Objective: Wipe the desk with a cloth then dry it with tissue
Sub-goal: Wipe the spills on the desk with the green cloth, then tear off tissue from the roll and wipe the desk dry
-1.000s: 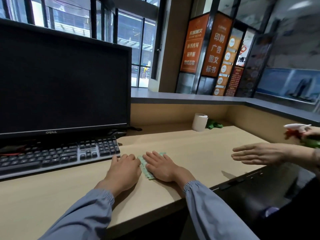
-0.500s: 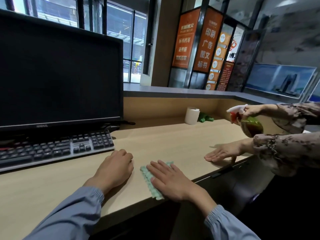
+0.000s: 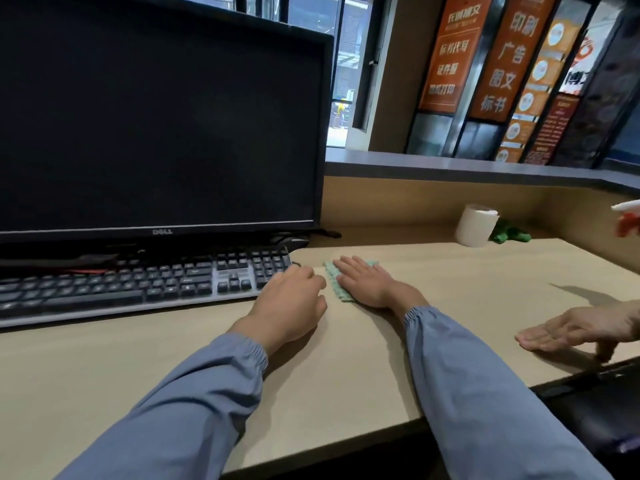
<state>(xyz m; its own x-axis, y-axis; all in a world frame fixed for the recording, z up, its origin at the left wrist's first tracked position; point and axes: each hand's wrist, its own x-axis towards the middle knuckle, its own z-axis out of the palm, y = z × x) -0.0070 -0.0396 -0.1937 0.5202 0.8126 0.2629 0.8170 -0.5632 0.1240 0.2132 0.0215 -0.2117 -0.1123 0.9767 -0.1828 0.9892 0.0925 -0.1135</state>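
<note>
Right hand (image 3: 367, 282) is flat on the green cloth (image 3: 333, 279), fingers straight and spread, palm pressing it onto the bench (image 3: 467, 271). Nothing is pinched: that grip is apart, and the cloth is simply pinned under the palm. The cloth lies mid-bench, just right of the keyboard (image 3: 138, 282), with its knobbly edge poking out on the hand's left side. Left hand (image 3: 291, 303) rests on the bench just beside it, at the keyboard's near corner, fingers loosely curled with nothing in them, so that grip is relaxed and empty. By my reading this is the wiping step, the first half of the job. Drying has not begun: the tissue roll (image 3: 476, 230) stands untouched at the back of the bench, well apart from both hands, with a green bundle (image 3: 510, 234) next to it. Over on the right, a second person's hand (image 3: 568, 332) lies flat near the bench edge, and a spray nozzle (image 3: 627, 220) peeks in above it. The next move, I'd say, is a firm sweep of the cloth across the open stretch to the right, minding the keyboard and that other hand in the path. Whether the surface is wet, I can't tell.
</note>
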